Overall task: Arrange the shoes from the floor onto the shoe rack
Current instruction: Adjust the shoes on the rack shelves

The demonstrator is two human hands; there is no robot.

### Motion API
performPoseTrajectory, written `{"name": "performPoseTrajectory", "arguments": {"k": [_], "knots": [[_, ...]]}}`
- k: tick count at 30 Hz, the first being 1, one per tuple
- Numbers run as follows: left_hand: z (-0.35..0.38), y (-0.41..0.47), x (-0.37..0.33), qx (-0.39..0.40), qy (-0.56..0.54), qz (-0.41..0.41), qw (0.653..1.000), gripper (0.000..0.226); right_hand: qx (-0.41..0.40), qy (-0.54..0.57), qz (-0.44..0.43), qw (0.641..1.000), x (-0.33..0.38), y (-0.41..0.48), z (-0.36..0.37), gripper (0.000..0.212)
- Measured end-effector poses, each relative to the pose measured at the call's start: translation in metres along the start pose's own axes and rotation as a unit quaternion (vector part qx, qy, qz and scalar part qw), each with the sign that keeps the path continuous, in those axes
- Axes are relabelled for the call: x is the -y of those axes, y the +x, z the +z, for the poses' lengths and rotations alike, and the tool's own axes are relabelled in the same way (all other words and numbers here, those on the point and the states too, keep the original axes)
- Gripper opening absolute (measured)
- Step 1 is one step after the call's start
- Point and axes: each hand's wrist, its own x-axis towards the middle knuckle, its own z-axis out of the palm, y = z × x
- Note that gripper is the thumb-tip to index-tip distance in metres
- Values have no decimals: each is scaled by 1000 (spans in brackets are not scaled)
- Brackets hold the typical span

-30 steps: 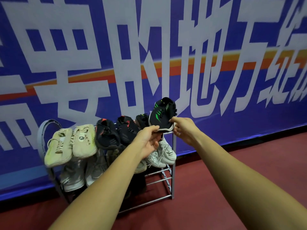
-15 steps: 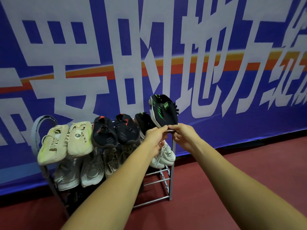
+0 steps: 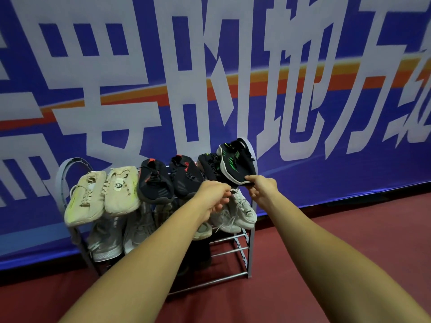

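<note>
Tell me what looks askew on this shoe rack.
The black-and-green shoe at the top tier's right end is tilted and raised, not seated; the right hand pinches its sole edge. The leftmost cream shoe droops toe-down over the front of the shoe rack.

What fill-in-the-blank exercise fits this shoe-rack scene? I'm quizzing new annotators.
The stripes on the black shoe pinched by the right hand are ____.
The two beige shoes lie at the shoe rack's ____ end.
Counting the held one, the top tier shows ____ shoes.
Missing words: green; left; six.
</note>
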Motion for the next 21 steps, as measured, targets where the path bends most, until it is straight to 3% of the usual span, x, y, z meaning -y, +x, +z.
{"name": "performPoseTrajectory", "arguments": {"k": [2,5,9,12,16,21], "knots": [[-2,0,4,0,12,1,1000,6,-9,-29,-13,999,-5,0,-4,13],[-7,-5,8,6,24,7,1000,6,-24,-141,-64,988,-3,-7,-13,33],[-33,-24,17,-8,52,31,998,8,-83,-319,-169,929,5,-34,-14,35],[-65,-41,30,-32,67,33,997,9,-74,-402,-239,881,8,-67,9,38],[-116,-67,51,-63,87,18,994,14,16,-455,-302,838,-6,-115,58,31],[-182,-97,74,-88,140,29,986,20,205,-540,-278,768,-51,-166,111,22]]}}
